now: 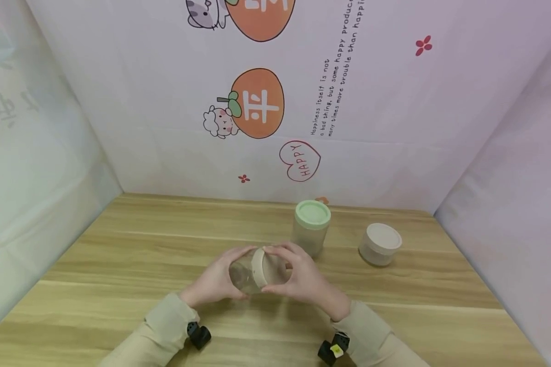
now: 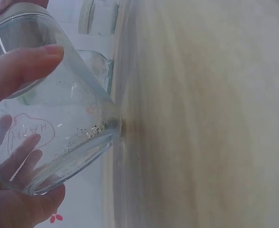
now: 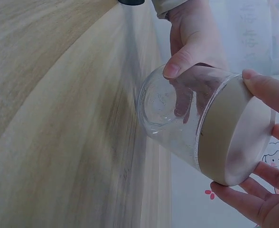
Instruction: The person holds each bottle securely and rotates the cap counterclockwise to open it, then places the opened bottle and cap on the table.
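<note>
Between both hands is a clear glass jar [image 1: 242, 275], tilted on its side over the table, with a beige lid [image 3: 239, 135] at its mouth. Around the glass body, near the base, curl the fingers and thumb of my left hand [image 1: 216, 280]. My right hand [image 1: 306, 279] grips the lid by its rim, thumb on one side and fingers on the other. Small dark specks [image 2: 93, 132] show in the lower part of the jar in the left wrist view. Whether the lid sits fully seated cannot be told.
Behind my right hand a taller jar with a green lid [image 1: 312, 216] stands upright. Farther right is a short jar with a whitish lid [image 1: 381, 245]. A printed cloth [image 1: 372, 168] hangs behind the wooden table [image 1: 142, 244], with pale cloth at both sides.
</note>
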Demonstrator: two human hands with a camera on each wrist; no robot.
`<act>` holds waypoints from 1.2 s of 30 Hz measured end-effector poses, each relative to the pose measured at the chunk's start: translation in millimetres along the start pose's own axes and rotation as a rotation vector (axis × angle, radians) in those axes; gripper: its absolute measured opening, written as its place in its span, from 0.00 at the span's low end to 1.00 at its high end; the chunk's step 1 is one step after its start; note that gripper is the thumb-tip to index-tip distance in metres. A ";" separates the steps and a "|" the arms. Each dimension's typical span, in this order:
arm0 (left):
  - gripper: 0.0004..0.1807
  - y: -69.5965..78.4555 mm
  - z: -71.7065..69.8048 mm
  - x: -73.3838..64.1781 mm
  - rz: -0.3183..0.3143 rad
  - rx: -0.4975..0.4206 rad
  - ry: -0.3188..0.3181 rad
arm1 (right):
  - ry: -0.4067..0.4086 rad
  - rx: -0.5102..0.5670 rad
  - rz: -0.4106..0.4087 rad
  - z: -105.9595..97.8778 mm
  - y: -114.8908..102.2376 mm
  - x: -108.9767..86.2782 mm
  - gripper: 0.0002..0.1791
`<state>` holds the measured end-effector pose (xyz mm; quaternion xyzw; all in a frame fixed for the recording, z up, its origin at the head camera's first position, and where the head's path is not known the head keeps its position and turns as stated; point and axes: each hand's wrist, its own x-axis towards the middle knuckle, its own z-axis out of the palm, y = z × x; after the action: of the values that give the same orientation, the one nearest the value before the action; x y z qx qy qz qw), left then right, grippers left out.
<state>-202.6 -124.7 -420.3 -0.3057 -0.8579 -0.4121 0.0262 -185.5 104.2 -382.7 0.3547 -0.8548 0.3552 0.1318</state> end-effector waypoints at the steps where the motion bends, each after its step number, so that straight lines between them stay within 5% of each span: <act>1: 0.56 0.3 -0.2 0.3 0.002 0.006 -0.001 | -0.003 0.000 0.000 -0.5 -0.3 -0.2 0.38; 9: 0.56 1.5 -0.2 -0.5 -0.006 0.001 -0.010 | -0.012 -0.040 -0.027 -1.1 -0.7 -2.3 0.38; 36: 0.55 6.6 -1.9 -1.9 -0.031 -0.006 -0.035 | 0.020 -0.165 -0.376 -5.5 11.7 -2.2 0.42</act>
<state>-197.9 -123.8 -415.1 -0.2996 -0.8618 -0.4094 0.0038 -192.2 115.0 -385.9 0.4923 -0.7985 0.2565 0.2328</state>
